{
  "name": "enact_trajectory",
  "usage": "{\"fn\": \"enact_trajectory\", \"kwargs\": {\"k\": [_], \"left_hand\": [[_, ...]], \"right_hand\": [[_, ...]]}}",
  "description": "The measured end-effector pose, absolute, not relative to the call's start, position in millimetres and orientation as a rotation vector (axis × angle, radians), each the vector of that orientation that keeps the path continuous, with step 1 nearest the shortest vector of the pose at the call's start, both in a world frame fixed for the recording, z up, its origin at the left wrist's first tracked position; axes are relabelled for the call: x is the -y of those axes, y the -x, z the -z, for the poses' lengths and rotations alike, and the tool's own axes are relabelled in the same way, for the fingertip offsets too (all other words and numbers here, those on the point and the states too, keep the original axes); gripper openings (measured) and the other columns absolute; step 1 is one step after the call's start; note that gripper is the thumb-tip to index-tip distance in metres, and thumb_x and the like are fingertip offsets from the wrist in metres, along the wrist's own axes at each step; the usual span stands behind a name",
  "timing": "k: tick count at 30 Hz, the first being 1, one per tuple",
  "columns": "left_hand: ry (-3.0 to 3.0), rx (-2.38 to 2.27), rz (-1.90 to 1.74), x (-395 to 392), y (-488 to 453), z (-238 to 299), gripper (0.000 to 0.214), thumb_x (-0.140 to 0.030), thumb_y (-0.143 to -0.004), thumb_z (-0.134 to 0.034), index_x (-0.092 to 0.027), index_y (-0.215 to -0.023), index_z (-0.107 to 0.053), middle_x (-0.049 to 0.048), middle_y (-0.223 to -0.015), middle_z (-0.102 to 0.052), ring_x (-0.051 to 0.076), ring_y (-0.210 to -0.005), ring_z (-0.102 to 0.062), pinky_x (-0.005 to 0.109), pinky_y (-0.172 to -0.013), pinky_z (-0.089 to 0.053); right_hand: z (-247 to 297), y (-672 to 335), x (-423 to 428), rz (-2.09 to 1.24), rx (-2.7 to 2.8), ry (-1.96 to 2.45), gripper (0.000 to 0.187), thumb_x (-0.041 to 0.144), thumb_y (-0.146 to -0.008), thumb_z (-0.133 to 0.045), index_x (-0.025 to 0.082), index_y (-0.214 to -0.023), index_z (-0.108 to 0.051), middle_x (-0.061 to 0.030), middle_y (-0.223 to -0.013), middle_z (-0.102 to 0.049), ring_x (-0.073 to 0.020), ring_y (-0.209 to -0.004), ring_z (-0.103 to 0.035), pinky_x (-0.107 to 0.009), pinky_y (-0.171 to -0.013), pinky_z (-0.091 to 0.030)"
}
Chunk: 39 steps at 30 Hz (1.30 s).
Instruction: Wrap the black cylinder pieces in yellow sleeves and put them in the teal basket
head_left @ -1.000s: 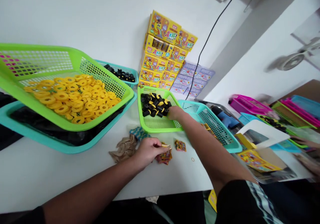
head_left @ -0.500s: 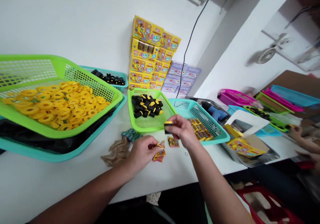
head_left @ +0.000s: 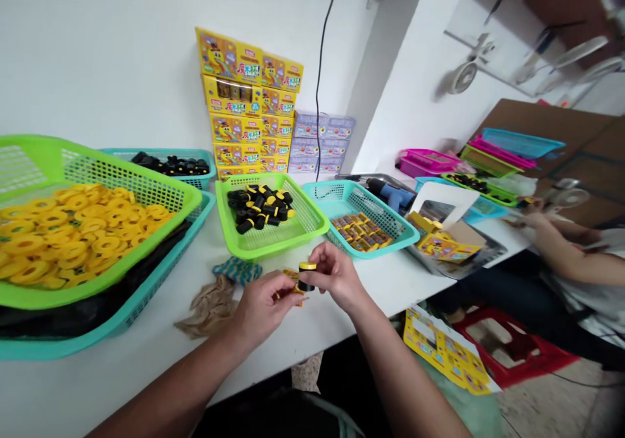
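My right hand point(head_left: 334, 276) is shut on a small black cylinder with a yellow cap point(head_left: 306, 276). My left hand point(head_left: 261, 309) pinches a small printed yellow paper packet point(head_left: 291, 282), right beside that cylinder. The two hands nearly touch in front of a lime-green mesh basket point(head_left: 273, 246), which holds a pile of black-and-yellow cylinders point(head_left: 258, 207). A teal mesh basket point(head_left: 385, 226) to its right holds several printed packets point(head_left: 360, 232).
A larger green basket point(head_left: 122, 187) of yellow rings point(head_left: 73, 239) rests on a teal tray at left. Behind it is a teal basket of black parts point(head_left: 168, 163). Yellow boxes point(head_left: 249, 106) stack against the wall. Crumpled brown paper point(head_left: 209, 308) lies near my left hand. A co-worker's arm point(head_left: 556, 246) reaches in at right.
My left hand has moved up from the packets on the table, and my right hand has brought the cylinder beside it. The view has swung left, with the table shifting right to left.
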<state>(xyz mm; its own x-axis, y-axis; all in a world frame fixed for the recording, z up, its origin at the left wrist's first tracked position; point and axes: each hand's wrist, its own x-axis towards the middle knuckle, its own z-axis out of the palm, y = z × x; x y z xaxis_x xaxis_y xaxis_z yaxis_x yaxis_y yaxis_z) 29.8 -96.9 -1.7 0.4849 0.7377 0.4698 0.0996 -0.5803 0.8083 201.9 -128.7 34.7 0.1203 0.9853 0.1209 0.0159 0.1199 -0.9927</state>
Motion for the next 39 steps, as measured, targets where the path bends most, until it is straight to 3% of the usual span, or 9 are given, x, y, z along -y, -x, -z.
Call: {"fn": "enact_trajectory", "kwargs": {"k": [17,24,32,39], "left_hand": [[-1.419,-0.699,-0.659,94.4,-28.8,-6.3,0.028,-0.038,-0.072,-0.077,-0.012,-0.072,-0.068,0.0020,-0.060,-0.060,0.011,-0.052,-0.052,0.021,-0.048,-0.042],[-1.275,-0.650,-0.646,96.8,-30.1,-4.9,0.031,-0.040,-0.071,-0.078,-0.011,-0.080,-0.071,0.0053,-0.070,-0.065,0.012,-0.055,-0.054,0.020,-0.045,-0.041],[-1.036,-0.674,-0.685,95.3,-29.9,0.6,0.031,-0.032,-0.064,-0.084,-0.013,-0.084,-0.070,0.0037,-0.076,-0.066,0.014,-0.065,-0.059,0.021,-0.050,-0.048],[-0.946,-0.608,-0.647,98.2,-32.2,-1.4,0.030,-0.028,-0.066,-0.083,-0.012,-0.086,-0.069,0.0055,-0.079,-0.069,0.017,-0.068,-0.064,0.024,-0.056,-0.050]], "right_hand": [[-34.2,-188.3,134.4,-1.004,1.009,1.151,0.044,0.036,-0.056,-0.086,0.021,-0.074,-0.049,0.0069,-0.058,-0.056,-0.0077,-0.043,-0.047,-0.019,-0.036,-0.032],[-34.2,-184.6,135.7,-1.120,0.882,1.201,0.042,0.039,-0.056,-0.085,0.020,-0.068,-0.049,0.0084,-0.047,-0.053,-0.0056,-0.031,-0.037,-0.019,-0.031,-0.025],[-32.5,-182.6,134.9,-0.904,1.023,1.189,0.047,0.043,-0.052,-0.086,0.021,-0.071,-0.049,0.0086,-0.056,-0.052,-0.0077,-0.047,-0.045,-0.020,-0.043,-0.034],[-29.6,-174.0,141.6,-0.826,0.965,1.170,0.044,0.044,-0.058,-0.083,0.022,-0.074,-0.049,0.0072,-0.060,-0.051,-0.0088,-0.050,-0.045,-0.022,-0.046,-0.035]]}}
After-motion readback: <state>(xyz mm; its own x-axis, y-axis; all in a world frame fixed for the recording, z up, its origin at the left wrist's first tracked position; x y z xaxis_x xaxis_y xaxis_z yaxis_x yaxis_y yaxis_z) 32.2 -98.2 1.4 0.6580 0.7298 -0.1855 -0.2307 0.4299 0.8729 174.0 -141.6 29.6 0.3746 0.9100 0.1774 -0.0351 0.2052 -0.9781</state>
